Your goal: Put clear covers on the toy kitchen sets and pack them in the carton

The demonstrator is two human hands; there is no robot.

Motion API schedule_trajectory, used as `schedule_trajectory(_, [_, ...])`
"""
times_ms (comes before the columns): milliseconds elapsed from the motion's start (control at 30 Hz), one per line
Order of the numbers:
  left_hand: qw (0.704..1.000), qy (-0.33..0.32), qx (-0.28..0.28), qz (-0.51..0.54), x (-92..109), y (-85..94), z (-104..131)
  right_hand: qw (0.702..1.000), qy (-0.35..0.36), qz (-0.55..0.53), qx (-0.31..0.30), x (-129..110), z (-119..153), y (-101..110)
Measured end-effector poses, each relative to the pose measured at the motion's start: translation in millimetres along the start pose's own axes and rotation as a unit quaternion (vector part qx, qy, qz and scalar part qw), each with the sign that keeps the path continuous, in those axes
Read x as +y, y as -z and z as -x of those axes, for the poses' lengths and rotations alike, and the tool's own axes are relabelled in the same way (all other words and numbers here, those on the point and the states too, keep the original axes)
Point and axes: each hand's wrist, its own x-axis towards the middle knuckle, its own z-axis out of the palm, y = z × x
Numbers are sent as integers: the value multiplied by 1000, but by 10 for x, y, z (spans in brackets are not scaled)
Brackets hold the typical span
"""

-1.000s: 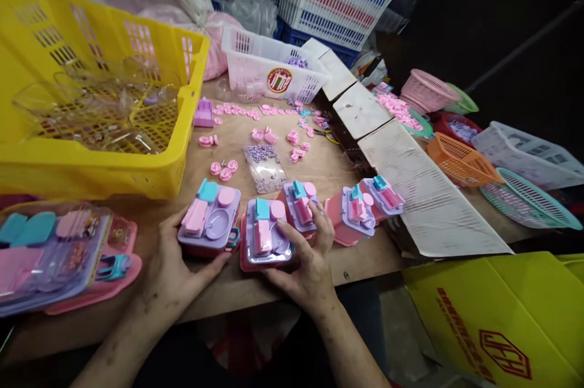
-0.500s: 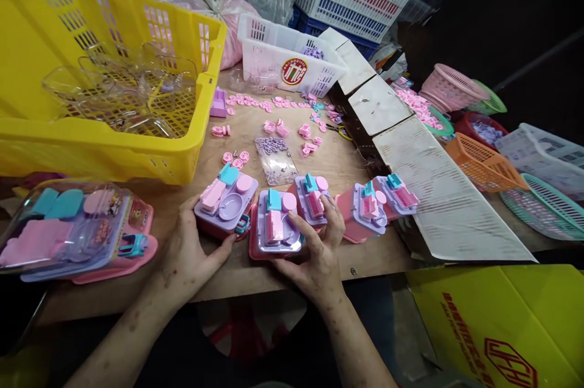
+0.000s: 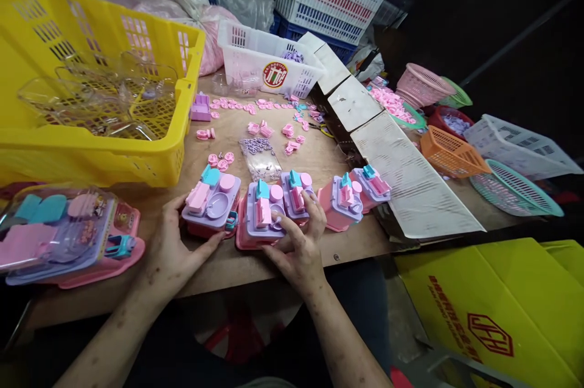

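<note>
My left hand (image 3: 176, 251) grips the near side of a pink-and-lilac toy kitchen set (image 3: 212, 202), thumb along its front edge, other fingers at its left side. Beside it my right hand (image 3: 301, 248) holds a second toy kitchen set (image 3: 260, 218), fingertips over its top and thumb at its base. Both sets stand upright on the table, with a turquoise flap, a pink box and a round pink disc on top. Behind my right fingers stands a third toy set (image 3: 294, 190), and further right are more toy sets (image 3: 341, 199).
A yellow crate (image 3: 91, 163) of clear covers stands left, near a clear-covered toy set (image 3: 68, 236). Small pink parts (image 3: 221, 163) and a bag of purple pieces (image 3: 260, 157) lie on the table (image 3: 191, 281). A cardboard barrier (image 3: 410, 181) borders the right, with baskets (image 3: 451, 151) beyond.
The whole view has shifted, so the table and sets appear further left. My hands keep the same hold on the two toy sets.
</note>
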Motion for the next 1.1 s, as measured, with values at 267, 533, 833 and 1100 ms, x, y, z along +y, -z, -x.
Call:
schedule_trajectory(267, [999, -19, -25, -10, -39, -7, -3, 1000, 2, -9, 6, 2, 10, -26])
schedule_trajectory(533, [999, -36, -30, -14, 62, 21, 4, 1000, 18, -19, 10, 28, -22, -28])
schedule_trajectory(833, [998, -33, -44, 36, 69, 35, 30, 999, 34, -7, 11, 54, -26, -45])
schedule_trajectory(1100, [998, -53, -17, -6, 38, -20, 13, 999, 23, 24, 2, 30, -20, -49])
